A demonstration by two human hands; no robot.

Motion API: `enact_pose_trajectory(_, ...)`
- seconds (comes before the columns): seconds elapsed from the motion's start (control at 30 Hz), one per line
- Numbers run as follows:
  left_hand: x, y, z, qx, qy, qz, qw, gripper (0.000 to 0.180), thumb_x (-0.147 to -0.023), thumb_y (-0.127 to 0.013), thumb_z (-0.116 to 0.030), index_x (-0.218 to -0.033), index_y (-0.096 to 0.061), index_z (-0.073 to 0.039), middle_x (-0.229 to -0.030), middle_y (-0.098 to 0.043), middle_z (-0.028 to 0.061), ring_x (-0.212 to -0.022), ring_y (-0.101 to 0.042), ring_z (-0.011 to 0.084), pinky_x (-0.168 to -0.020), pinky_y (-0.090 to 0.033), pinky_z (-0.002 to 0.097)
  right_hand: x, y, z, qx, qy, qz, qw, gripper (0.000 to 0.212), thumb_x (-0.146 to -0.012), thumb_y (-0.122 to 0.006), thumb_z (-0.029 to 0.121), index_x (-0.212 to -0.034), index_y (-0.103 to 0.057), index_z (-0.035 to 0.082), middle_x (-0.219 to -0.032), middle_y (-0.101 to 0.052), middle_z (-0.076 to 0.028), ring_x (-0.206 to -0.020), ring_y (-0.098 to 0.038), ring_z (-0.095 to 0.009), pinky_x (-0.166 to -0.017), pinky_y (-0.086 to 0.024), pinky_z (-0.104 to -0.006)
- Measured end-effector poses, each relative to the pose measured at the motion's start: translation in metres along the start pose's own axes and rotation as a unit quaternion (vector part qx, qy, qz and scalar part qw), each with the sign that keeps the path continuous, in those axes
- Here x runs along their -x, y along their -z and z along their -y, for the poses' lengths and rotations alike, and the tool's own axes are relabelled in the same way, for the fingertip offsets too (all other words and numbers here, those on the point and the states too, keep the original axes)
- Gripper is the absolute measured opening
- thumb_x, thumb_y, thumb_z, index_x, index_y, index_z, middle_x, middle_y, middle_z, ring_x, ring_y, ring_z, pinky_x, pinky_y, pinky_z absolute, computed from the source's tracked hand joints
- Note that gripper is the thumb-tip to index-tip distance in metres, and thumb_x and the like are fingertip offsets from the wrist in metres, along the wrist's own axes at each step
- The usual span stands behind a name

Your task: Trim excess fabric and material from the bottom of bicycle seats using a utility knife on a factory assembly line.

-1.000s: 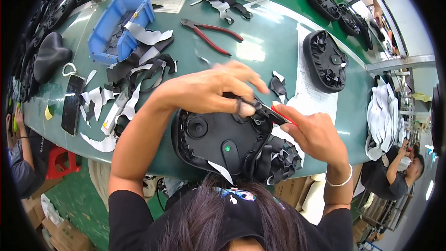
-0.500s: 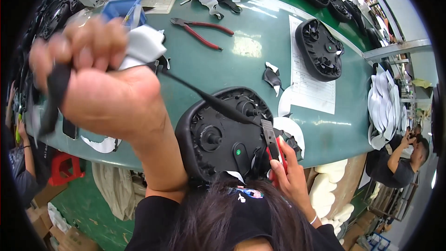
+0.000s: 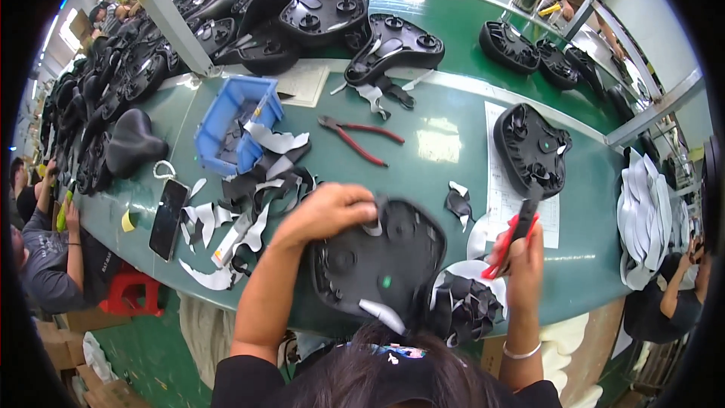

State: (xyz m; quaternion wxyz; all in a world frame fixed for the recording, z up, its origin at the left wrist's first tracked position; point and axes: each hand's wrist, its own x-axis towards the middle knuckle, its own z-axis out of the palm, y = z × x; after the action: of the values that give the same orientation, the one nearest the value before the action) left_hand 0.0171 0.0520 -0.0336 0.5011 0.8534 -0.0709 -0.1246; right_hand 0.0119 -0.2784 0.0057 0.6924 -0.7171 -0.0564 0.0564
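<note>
A black bicycle saddle [image 3: 361,268] lies underside up at the bench's near edge, slightly blurred. My left hand [image 3: 330,215] is closed on its far left rim, with a small pale scrap at the fingertips. A pale flap [image 3: 381,316] shows at the saddle's near edge. To the right, my right hand [image 3: 522,258] holds a red and black utility knife [image 3: 517,236] above the bench, blade pointing away and clear of the saddle. Beside the saddle is a heap of black and white trimmings [image 3: 470,304].
Red-handled pliers [image 3: 361,140] lie beyond the saddle. A blue bin [image 3: 234,125], cut scraps [image 3: 260,181] and a phone [image 3: 169,219] are on the left. Another saddle [image 3: 532,151] rests on a paper sheet at right. Many saddles [image 3: 325,15] pile up behind, by a metal post [image 3: 166,15].
My left hand has dropped the pulled black strip and come down onto the saddle's rim. My right hand has lifted the knife off the saddle and moved right. The view has shifted too.
</note>
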Motion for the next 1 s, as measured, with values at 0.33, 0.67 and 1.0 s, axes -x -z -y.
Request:
enact_pose_trajectory(0.33,-0.050,-0.016,-0.048,-0.011,-0.250,0.311,0.917,0.028,-0.092,-0.056,-0.027,-0.098,-0.062,-0.001,-0.086,-0.064,0.0099,-0.082,-0.060,0.0200,-0.077,-0.048,0.0317,-0.224,0.009,0.027,-0.244,-0.010,-0.075,0.967,0.031,-0.089,-0.063,0.037,-0.086,-0.054,0.008,-0.066,-0.053,-0.001,-0.050,-0.049,-0.010,-0.043,-0.042,-0.0224)
enact_pose_trajectory(0.67,-0.099,-0.062,-0.008,0.145,-0.091,-0.178,0.969,0.017,-0.086,-0.065,-0.015,-0.087,-0.063,0.002,-0.074,-0.061,0.0087,-0.063,-0.056,0.0155,-0.058,-0.045,0.0273,-0.472,0.038,-0.079,-0.110,-0.102,-0.248,0.957,0.028,-0.077,-0.065,-0.001,-0.099,-0.049,0.005,-0.074,-0.055,-0.011,-0.055,-0.060,-0.029,-0.057,-0.058,-0.0436)
enact_pose_trajectory(1.0,-0.101,-0.062,-0.010,0.074,-0.110,-0.223,0.966,0.018,-0.087,-0.064,-0.017,-0.083,-0.063,0.000,-0.071,-0.060,0.0104,-0.059,-0.055,0.0205,-0.055,-0.043,0.0308,-0.488,0.035,-0.094,0.011,-0.003,-0.193,0.981,0.023,-0.077,-0.072,0.019,-0.092,-0.059,0.007,-0.067,-0.057,-0.006,-0.052,-0.059,-0.021,-0.048,-0.051,-0.0351)
